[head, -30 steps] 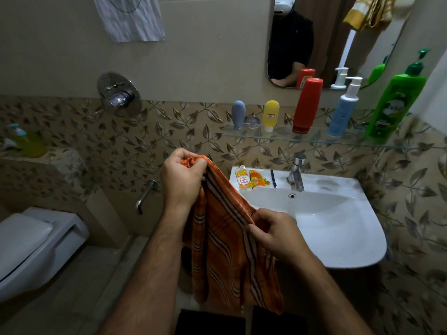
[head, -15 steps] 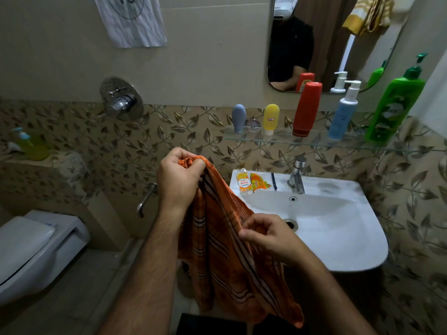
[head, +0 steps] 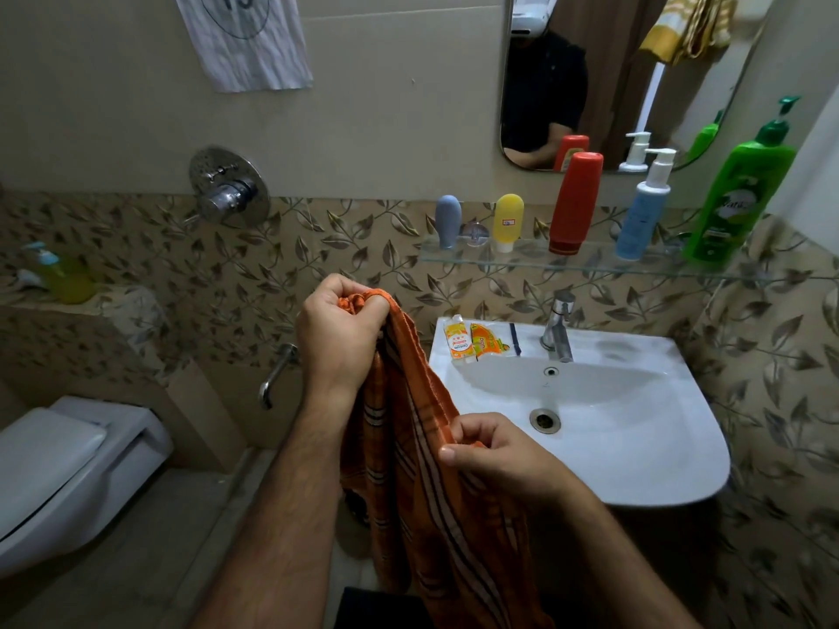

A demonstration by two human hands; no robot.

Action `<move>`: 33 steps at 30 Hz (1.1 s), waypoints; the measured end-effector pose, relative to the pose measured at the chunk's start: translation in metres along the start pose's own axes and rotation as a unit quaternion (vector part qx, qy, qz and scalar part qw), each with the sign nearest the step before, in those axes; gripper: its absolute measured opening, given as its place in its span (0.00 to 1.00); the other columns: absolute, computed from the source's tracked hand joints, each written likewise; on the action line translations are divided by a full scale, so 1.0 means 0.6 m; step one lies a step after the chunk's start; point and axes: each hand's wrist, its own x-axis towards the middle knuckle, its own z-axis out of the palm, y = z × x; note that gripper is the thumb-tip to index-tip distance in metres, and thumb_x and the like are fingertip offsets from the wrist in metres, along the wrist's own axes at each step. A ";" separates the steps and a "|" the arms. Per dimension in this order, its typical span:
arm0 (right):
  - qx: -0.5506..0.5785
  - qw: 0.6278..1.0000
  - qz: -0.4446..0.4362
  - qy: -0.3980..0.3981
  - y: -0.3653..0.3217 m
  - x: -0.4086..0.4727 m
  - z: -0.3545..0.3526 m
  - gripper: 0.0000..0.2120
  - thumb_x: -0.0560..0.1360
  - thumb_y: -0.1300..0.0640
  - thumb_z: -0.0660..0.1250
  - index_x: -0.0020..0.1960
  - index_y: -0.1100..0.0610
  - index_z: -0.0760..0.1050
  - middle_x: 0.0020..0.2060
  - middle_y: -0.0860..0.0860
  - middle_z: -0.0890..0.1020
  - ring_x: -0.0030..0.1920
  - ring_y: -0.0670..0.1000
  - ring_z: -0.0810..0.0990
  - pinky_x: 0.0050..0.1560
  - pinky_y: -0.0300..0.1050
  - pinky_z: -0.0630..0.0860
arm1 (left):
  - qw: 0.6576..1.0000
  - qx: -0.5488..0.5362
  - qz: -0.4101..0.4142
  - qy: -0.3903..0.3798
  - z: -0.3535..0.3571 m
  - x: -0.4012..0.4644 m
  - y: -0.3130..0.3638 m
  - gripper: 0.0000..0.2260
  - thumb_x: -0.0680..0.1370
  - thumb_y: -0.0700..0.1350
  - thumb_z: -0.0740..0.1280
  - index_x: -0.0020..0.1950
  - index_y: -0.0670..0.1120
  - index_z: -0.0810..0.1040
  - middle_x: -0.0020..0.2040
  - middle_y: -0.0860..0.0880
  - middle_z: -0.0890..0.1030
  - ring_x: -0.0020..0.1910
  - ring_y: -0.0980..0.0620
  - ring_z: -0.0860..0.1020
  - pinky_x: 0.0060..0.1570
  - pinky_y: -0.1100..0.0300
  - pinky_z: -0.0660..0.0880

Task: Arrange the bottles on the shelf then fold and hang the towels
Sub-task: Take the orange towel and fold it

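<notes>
An orange striped towel (head: 422, 483) hangs in front of me, left of the sink. My left hand (head: 338, 331) grips its bunched top corner. Lower down, my right hand (head: 495, 451) pinches the towel's right edge. On the glass shelf (head: 590, 265) stand a grey tube (head: 448, 220), a yellow tube (head: 508, 221), a red bottle (head: 574, 202), a blue pump bottle (head: 642, 211) and a green pump bottle (head: 740, 192), all upright in a row. A yellow striped towel (head: 690, 25) shows in the mirror.
The white sink (head: 635, 447) with its tap (head: 558, 329) is at the right; sachets (head: 476, 340) lie on its rim. A white toilet (head: 59, 465) is at the left, a wall mixer (head: 227, 188) above it. A yellow-green bottle (head: 68, 279) stands on a ledge.
My right hand has slid up and left along the towel's edge, drawing the cloth in. The left hand has kept its hold on the top corner.
</notes>
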 end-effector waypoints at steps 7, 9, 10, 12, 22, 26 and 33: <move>-0.269 0.939 -0.018 0.212 0.009 0.011 -0.031 0.07 0.67 0.56 0.64 0.32 0.57 0.72 0.25 0.45 0.72 0.27 0.44 0.71 0.32 0.42 0.67 | 1.000 0.017 0.004 0.009 -0.012 -0.004 -0.012 0.06 0.70 0.42 0.71 0.36 0.49 0.76 0.33 0.53 0.79 0.29 0.62 0.75 0.28 0.67 0.73; -0.321 0.911 -0.007 0.260 0.010 0.009 -0.048 0.11 0.67 0.59 0.66 0.28 0.56 0.67 0.21 0.44 0.70 0.26 0.43 0.67 0.31 0.42 0.64 | 1.000 0.021 0.011 0.020 -0.021 -0.001 -0.016 0.06 0.71 0.42 0.71 0.36 0.49 0.75 0.33 0.53 0.78 0.29 0.62 0.75 0.28 0.65 0.74; -0.326 0.904 0.001 0.276 0.010 0.007 -0.055 0.14 0.67 0.61 0.67 0.27 0.54 0.65 0.20 0.44 0.69 0.25 0.43 0.66 0.30 0.41 0.64 | 0.999 0.025 0.017 0.023 -0.024 0.000 -0.019 0.07 0.71 0.42 0.71 0.36 0.50 0.75 0.33 0.53 0.78 0.29 0.61 0.75 0.29 0.64 0.74; -0.318 0.901 0.013 0.296 0.012 0.006 -0.065 0.15 0.69 0.64 0.67 0.28 0.53 0.65 0.21 0.44 0.71 0.26 0.44 0.67 0.31 0.41 0.65 | 0.999 0.041 0.024 0.023 -0.028 0.002 -0.023 0.08 0.71 0.43 0.71 0.35 0.51 0.75 0.33 0.54 0.78 0.31 0.57 0.76 0.30 0.60 0.75; -0.221 0.929 0.041 0.295 0.000 -0.001 -0.074 0.08 0.74 0.63 0.67 0.43 0.53 0.83 0.32 0.48 0.84 0.33 0.45 0.82 0.35 0.42 0.79 | 0.998 0.061 -0.004 -0.009 -0.043 0.016 -0.059 0.06 0.69 0.43 0.72 0.36 0.51 0.77 0.36 0.51 0.81 0.37 0.50 0.80 0.37 0.53 0.80; -0.131 0.945 0.025 0.300 -0.013 -0.008 -0.077 0.07 0.76 0.62 0.70 0.40 0.59 0.82 0.32 0.56 0.84 0.33 0.50 0.83 0.37 0.46 0.80 | 0.994 0.085 -0.054 -0.031 -0.051 0.027 -0.093 0.02 0.66 0.44 0.70 0.35 0.50 0.78 0.31 0.49 0.82 0.34 0.47 0.81 0.38 0.46 0.81; -0.044 0.961 0.001 0.273 -0.039 -0.004 -0.066 0.07 0.75 0.60 0.72 0.42 0.64 0.83 0.37 0.61 0.85 0.36 0.56 0.83 0.39 0.47 0.81 | 0.944 0.197 -0.188 -0.185 -0.057 0.039 -0.170 0.07 0.62 0.50 0.71 0.34 0.48 0.80 0.29 0.50 0.83 0.35 0.48 0.83 0.45 0.51 0.81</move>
